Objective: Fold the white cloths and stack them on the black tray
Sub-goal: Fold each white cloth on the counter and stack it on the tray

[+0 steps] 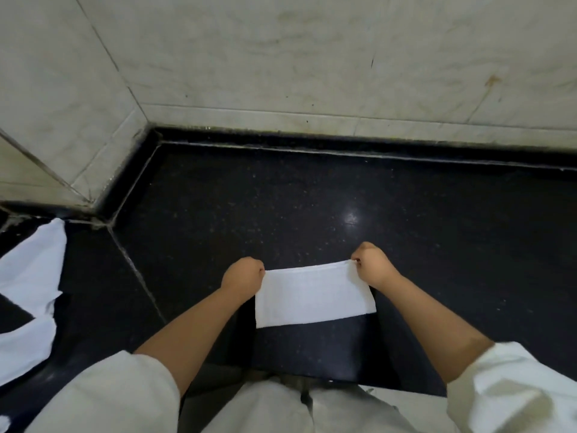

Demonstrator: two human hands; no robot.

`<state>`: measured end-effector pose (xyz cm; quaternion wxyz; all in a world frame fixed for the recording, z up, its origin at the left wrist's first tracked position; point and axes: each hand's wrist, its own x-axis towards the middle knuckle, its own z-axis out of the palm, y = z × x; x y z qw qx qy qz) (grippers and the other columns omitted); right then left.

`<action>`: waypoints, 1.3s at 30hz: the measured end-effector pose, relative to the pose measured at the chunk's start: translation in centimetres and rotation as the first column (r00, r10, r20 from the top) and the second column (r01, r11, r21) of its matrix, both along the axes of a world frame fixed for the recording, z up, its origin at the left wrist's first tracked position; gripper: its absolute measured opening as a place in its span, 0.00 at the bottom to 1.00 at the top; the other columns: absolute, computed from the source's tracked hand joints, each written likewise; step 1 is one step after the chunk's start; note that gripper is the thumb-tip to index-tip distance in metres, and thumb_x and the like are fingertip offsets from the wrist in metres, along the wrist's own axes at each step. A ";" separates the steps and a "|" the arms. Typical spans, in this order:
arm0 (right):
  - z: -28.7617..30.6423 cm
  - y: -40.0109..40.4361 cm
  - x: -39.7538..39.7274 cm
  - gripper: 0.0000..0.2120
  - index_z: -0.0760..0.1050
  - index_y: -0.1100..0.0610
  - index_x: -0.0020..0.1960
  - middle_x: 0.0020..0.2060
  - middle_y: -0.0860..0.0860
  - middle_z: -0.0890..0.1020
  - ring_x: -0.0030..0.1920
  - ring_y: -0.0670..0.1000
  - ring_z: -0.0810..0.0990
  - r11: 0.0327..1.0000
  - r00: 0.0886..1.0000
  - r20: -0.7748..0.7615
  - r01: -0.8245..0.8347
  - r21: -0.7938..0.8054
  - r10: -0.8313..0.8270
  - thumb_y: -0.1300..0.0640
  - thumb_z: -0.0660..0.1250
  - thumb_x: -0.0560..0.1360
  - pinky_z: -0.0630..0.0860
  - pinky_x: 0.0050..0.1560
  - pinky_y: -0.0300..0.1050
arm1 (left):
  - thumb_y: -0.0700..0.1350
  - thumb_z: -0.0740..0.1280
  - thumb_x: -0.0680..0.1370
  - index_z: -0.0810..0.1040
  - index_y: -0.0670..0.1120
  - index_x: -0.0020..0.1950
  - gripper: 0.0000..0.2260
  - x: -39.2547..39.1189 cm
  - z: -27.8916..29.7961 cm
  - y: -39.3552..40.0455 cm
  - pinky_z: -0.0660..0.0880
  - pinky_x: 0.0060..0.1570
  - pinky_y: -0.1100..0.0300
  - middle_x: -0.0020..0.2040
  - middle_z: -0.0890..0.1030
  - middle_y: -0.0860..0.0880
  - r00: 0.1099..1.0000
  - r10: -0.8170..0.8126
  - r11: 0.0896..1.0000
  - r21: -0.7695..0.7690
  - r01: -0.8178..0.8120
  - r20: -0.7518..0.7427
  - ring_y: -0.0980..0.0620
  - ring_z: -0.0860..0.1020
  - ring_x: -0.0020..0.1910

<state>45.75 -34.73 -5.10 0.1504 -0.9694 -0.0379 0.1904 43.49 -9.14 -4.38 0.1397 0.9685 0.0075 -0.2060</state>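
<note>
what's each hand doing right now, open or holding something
Left hand: closed, pinching the left top corner of the white cloth.
Right hand: closed, pinching the cloth's right top corner.

The single head-worn view looks steeply down, close over the white cloth (pixel 313 295) pinched between both hands, facing the wall.

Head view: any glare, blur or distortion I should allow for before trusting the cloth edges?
Head view: one small glare spot on the black counter, beyond the held cloth; wide-angle bending curves the wall joint; the cloth is bright, its weave washed out, yet its edges read sharply between left hand and right hand; the loose cloths at the left edge are cropped.
</note>
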 end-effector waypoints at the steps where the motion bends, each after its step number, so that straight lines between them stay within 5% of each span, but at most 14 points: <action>1: -0.6 0.1 -0.6 0.16 0.76 0.65 0.58 0.60 0.60 0.73 0.60 0.57 0.73 1.000 1.000 -0.010 0.003 -0.026 -0.003 0.70 0.54 0.75 0.67 0.60 0.41 | 0.41 0.55 0.81 0.78 0.40 0.54 0.13 -0.6 -0.6 -0.2 0.73 0.51 0.58 0.55 0.78 0.43 1.000 -0.013 1.000 0.024 0.013 0.003 0.50 0.75 0.47; 16: -2.6 0.2 -2.4 0.15 0.70 0.63 0.63 0.60 0.56 0.71 0.56 0.55 0.74 0.970 0.988 -0.050 -0.156 -0.188 0.149 0.64 0.54 0.78 0.72 0.54 0.44 | 0.38 0.61 0.78 0.69 0.43 0.65 0.15 -3.1 -3.2 -0.5 0.72 0.59 0.61 0.63 0.72 0.44 0.985 -0.168 0.964 0.214 0.155 0.045 0.49 0.72 0.62; 19: -2.6 0.2 -2.4 0.16 0.67 0.61 0.66 0.62 0.56 0.69 0.60 0.54 0.70 0.950 0.977 -0.023 -0.210 -0.231 0.210 0.62 0.53 0.79 0.70 0.56 0.43 | 0.44 0.80 0.59 0.81 0.42 0.48 0.20 -3.0 -2.4 -0.5 0.77 0.37 0.68 0.45 0.81 0.45 0.962 -0.239 0.954 0.214 0.208 0.131 0.52 0.81 0.43; 22: -2.3 0.4 -2.2 0.18 0.64 0.60 0.68 0.66 0.55 0.67 0.64 0.54 0.67 0.940 0.970 0.014 -0.233 -0.251 0.244 0.62 0.53 0.80 0.68 0.61 0.45 | 0.42 0.80 0.59 0.82 0.41 0.48 0.20 -3.1 -3.0 -0.3 0.76 0.36 0.67 0.45 0.81 0.45 0.955 -0.288 0.925 0.279 0.259 0.070 0.51 0.81 0.44; 25: -2.4 0.8 -2.9 0.20 0.59 0.57 0.72 0.70 0.52 0.63 0.69 0.53 0.63 0.908 0.954 0.019 -0.280 -0.311 0.301 0.63 0.51 0.80 0.58 0.70 0.48 | 0.43 0.82 0.36 0.81 0.46 0.26 0.22 -3.9 -3.5 -0.3 0.66 0.18 0.72 0.27 0.77 0.51 0.937 -0.319 0.929 0.245 0.279 0.142 0.56 0.76 0.24; 27: -2.6 0.7 -3.5 0.21 0.60 0.56 0.72 0.69 0.52 0.65 0.69 0.52 0.63 0.896 0.953 0.033 -0.270 -0.353 0.300 0.63 0.51 0.79 0.48 0.74 0.51 | 0.43 0.82 0.51 0.82 0.44 0.35 0.17 -3.7 -2.6 -0.6 0.73 0.28 0.69 0.37 0.80 0.48 0.946 -0.322 0.930 0.196 0.310 0.029 0.54 0.79 0.34; 29: -2.5 0.9 -3.7 0.20 0.61 0.57 0.71 0.67 0.53 0.67 0.69 0.52 0.63 0.900 0.961 0.062 -0.229 -0.371 0.270 0.63 0.51 0.79 0.43 0.75 0.54 | 0.41 0.74 0.69 0.80 0.41 0.49 0.10 -3.4 -2.5 -0.7 0.75 0.43 0.66 0.51 0.78 0.45 0.958 -0.267 0.950 0.196 0.243 0.105 0.52 0.78 0.49; 30: -2.3 1.1 -3.7 0.20 0.62 0.58 0.70 0.66 0.54 0.67 0.68 0.53 0.63 0.906 0.964 0.072 -0.212 -0.365 0.255 0.63 0.51 0.79 0.44 0.75 0.54 | 0.42 0.78 0.64 0.81 0.43 0.44 0.11 -3.3 -2.4 -0.6 0.75 0.38 0.68 0.46 0.79 0.46 0.945 -0.288 0.942 0.220 0.252 0.152 0.53 0.79 0.45; 32: -2.2 1.3 -3.6 0.19 0.63 0.59 0.69 0.65 0.54 0.67 0.68 0.54 0.63 0.906 0.962 0.077 -0.218 -0.364 0.262 0.63 0.51 0.79 0.45 0.75 0.53 | 0.45 0.83 0.38 0.78 0.48 0.23 0.20 -3.3 -2.4 -0.5 0.68 0.19 0.71 0.28 0.77 0.51 0.926 -0.360 0.912 0.251 0.325 0.111 0.57 0.76 0.25; 34: -1.9 1.3 -3.7 0.18 0.64 0.59 0.68 0.65 0.54 0.66 0.68 0.54 0.63 0.891 0.952 0.063 -0.257 -0.375 0.301 0.64 0.51 0.79 0.46 0.75 0.52 | 0.45 0.80 0.31 0.76 0.50 0.20 0.23 -2.6 -4.1 0.4 0.63 0.15 0.74 0.23 0.75 0.53 0.898 -0.381 0.909 0.266 0.321 0.219 0.59 0.74 0.21; 36: -2.1 0.7 -3.8 0.19 0.63 0.60 0.69 0.66 0.54 0.66 0.68 0.54 0.62 0.872 0.936 0.042 -0.310 -0.379 0.351 0.64 0.52 0.78 0.48 0.75 0.50 | 0.47 0.82 0.37 0.80 0.51 0.26 0.22 -2.5 -3.0 0.7 0.67 0.18 0.73 0.26 0.78 0.54 0.899 -0.384 0.900 0.303 0.313 0.211 0.58 0.76 0.25; 39: -2.3 0.0 -4.4 0.19 0.69 0.61 0.65 0.61 0.55 0.73 0.63 0.55 0.70 0.855 0.906 0.068 -0.365 -0.368 0.417 0.63 0.62 0.75 0.61 0.70 0.48 | 0.47 0.77 0.64 0.80 0.48 0.51 0.17 -2.3 -0.8 0.9 0.75 0.39 0.69 0.46 0.81 0.51 0.905 -0.362 0.907 0.308 0.287 0.224 0.56 0.80 0.45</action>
